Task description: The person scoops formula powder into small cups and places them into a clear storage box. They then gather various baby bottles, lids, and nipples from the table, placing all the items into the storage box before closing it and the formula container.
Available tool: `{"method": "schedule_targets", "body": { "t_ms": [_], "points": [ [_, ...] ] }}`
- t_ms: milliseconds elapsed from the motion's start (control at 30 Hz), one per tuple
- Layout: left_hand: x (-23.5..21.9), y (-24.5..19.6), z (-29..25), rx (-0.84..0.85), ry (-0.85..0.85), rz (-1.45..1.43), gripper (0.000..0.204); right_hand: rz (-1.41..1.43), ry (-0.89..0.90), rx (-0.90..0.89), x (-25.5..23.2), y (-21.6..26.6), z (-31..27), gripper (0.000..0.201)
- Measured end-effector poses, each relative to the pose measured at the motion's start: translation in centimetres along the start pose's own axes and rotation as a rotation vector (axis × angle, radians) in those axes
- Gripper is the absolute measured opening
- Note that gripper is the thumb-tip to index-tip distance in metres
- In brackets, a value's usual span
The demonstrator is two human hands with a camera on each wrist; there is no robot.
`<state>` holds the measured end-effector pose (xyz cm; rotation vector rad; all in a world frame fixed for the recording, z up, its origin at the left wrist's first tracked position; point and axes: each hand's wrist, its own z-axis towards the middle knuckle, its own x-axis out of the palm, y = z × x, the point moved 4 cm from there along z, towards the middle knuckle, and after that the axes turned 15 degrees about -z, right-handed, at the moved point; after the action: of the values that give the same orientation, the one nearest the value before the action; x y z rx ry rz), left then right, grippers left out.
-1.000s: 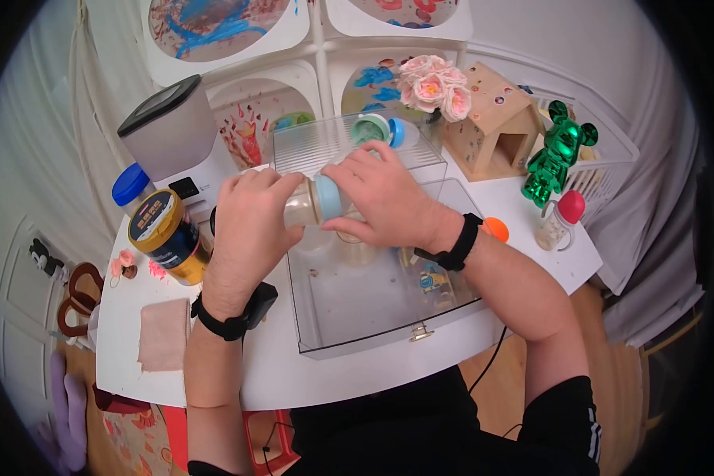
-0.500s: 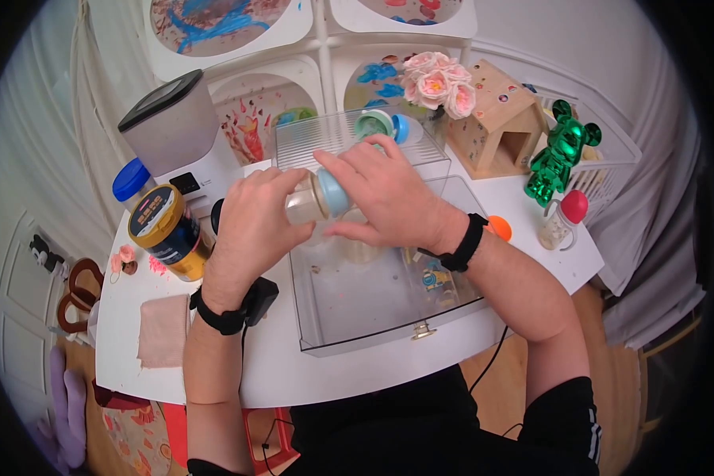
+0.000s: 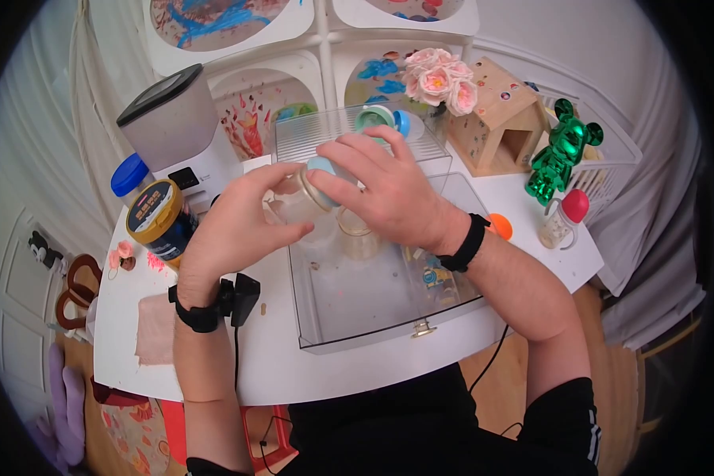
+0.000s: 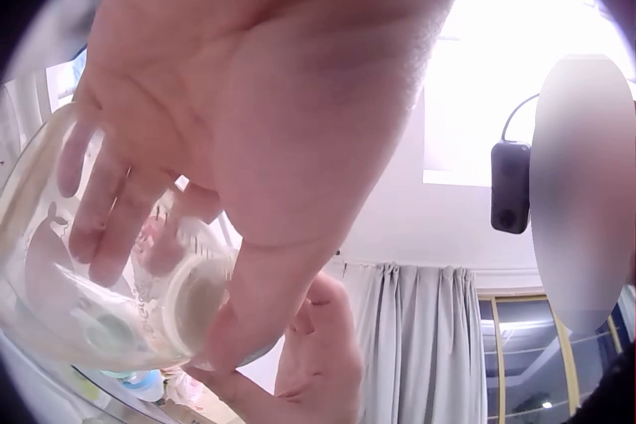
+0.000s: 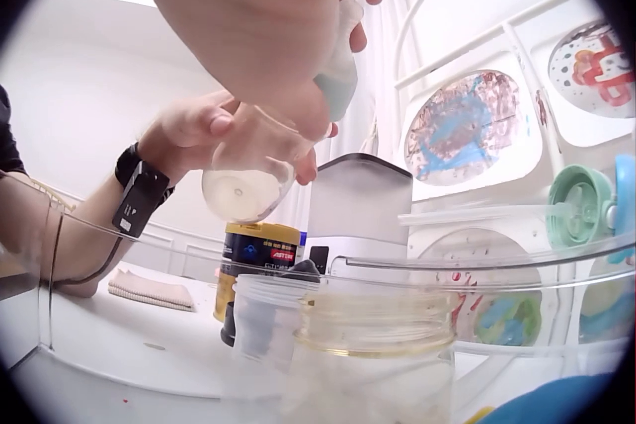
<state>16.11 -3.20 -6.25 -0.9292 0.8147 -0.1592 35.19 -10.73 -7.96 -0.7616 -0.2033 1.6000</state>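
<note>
A clear baby bottle (image 5: 248,175) is held tilted over the see-through storage case (image 3: 357,339). My left hand (image 3: 238,214) grips the bottle's body, its fingers on the far side and the thumb near the neck in the left wrist view. At the bottle's mouth end, my right hand (image 3: 393,186) pinches a light blue bottle collar (image 5: 341,81) with a pale nipple (image 5: 350,18) on it. Its fingers partly cover the collar in the head view. Below the hands, an uncapped bottle (image 3: 361,242) stands inside the case, with another clear container (image 5: 263,320) beside it.
Left of the case stand a yellow-and-black tub (image 3: 163,222), a blue-lidded jar (image 3: 133,176) and a grey-white appliance (image 3: 170,123). A folded cloth (image 3: 155,329) lies in front. To the right are an orange disc (image 3: 500,226), a pink-topped bottle (image 3: 563,218) and a green bear figure (image 3: 559,151).
The bottle has tipped so its mouth end points more upward. My right fingers have shifted over the collar, and my left wrist has moved slightly left.
</note>
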Motion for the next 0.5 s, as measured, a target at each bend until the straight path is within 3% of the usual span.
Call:
{"method": "schedule_targets", "body": {
  "t_ms": [133, 333, 433, 500],
  "points": [
    [-0.3, 0.2, 0.3, -0.067, 0.085, -0.104, 0.058, -0.042, -0.043, 0.030, -0.3, 0.1, 0.2, 0.036],
    [-0.2, 1.4, 0.6, 0.056, 0.171, -0.223, 0.058, -0.085, -0.092, 0.069, -0.5, 0.0, 0.0, 0.041],
    [0.2, 2.5, 0.6, 0.031, 0.247, -0.551, 0.053, -0.106, -0.103, 0.084, -0.6, -0.2, 0.1, 0.045],
    [-0.3, 1.9, 0.5, -0.023, 0.274, -0.555, 0.050, -0.109, -0.101, 0.091, -0.7, -0.3, 0.1, 0.046]
  ]
}}
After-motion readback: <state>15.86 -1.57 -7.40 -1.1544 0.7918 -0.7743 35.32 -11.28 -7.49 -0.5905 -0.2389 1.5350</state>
